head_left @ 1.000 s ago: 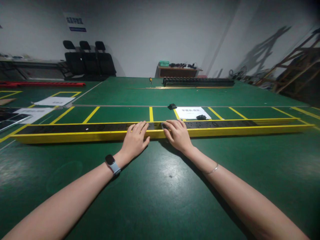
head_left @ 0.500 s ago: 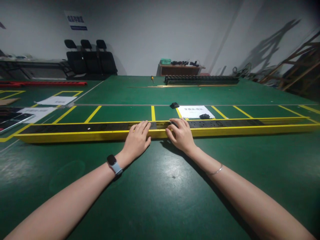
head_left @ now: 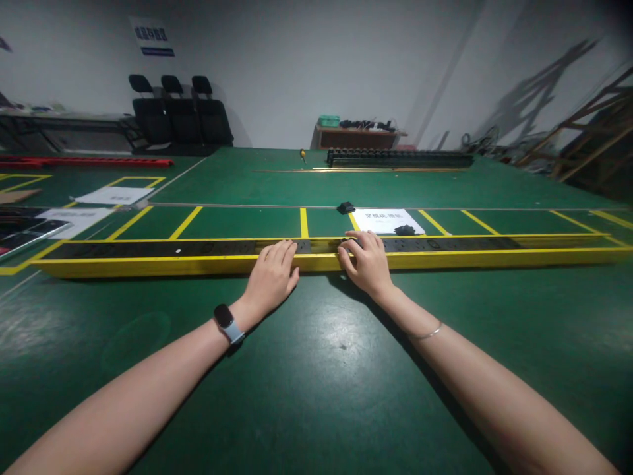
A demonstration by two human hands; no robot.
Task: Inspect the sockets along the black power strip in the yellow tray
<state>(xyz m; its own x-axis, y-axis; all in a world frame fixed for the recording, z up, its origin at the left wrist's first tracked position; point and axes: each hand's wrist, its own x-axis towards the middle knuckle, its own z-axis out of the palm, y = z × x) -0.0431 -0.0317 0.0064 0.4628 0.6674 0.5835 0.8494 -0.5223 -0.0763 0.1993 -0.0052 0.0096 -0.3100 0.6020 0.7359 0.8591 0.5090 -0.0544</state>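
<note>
Across the table lies a long yellow channel (head_left: 208, 268) with black strips set in it. My left hand (head_left: 271, 269) rests with extended fingers on the left black socket strip (head_left: 222, 249), its thumb along the channel's front wall. To the right, my right hand (head_left: 366, 260) is curled over the channel, its fingers on the near end of the right black socket strip (head_left: 410, 245) and its thumb at the front wall. Between the hands a short gap bares the channel's yellow inside. The right fingertips are partly hidden.
Behind the channel are a white paper sign (head_left: 386, 221) and small black pieces (head_left: 405, 230) (head_left: 346, 208). Further back lie dark rails (head_left: 400, 158) and a yellow-handled tool (head_left: 303, 155). Papers (head_left: 115, 196) and a red rail (head_left: 99, 161) are on the left.
My right hand has shifted slightly to the right along the channel, and the gap between the strips looks a little wider. My left hand stays on its strip.
</note>
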